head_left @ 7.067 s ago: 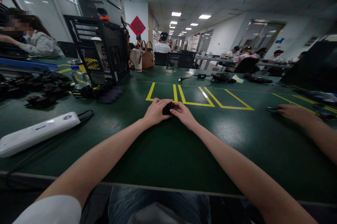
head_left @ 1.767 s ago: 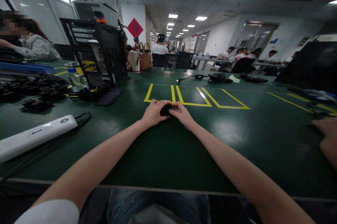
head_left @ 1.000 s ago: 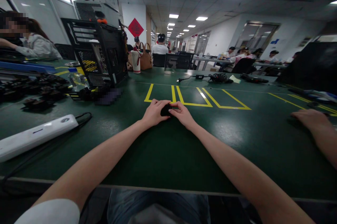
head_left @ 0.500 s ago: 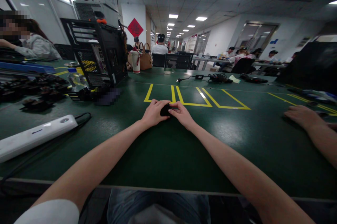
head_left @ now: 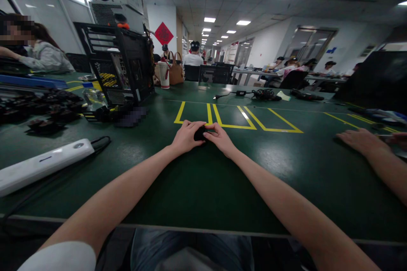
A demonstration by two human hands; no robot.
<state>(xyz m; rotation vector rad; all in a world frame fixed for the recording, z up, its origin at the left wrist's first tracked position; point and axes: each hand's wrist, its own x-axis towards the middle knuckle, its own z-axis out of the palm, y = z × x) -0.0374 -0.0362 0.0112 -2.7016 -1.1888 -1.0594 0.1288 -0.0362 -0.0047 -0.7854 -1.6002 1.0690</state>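
Observation:
Both my hands meet at the middle of the green table [head_left: 203, 186], around a small black rounded object [head_left: 199, 133] whose kind I cannot make out. My left hand [head_left: 187, 136] wraps it from the left, with the fingers over its far side. From the right, the thumb and fingers of my right hand [head_left: 219, 138] pinch at its edge. Much of the object is hidden by my fingers. Just beyond my hands, yellow tape outlines [head_left: 233, 126] mark the tabletop.
A white power strip [head_left: 63, 163] with a black cable lies left. Behind it are black parts [head_left: 44, 107], a bottle [head_left: 93, 95] and an open computer case [head_left: 119, 65]. Cables [head_left: 265, 94] lie at the back. At right, another person's hand [head_left: 362, 140] rests on the table.
My hands and the black object stay almost still. At the right, the other person's hand has shifted slightly left, and more of their second hand shows.

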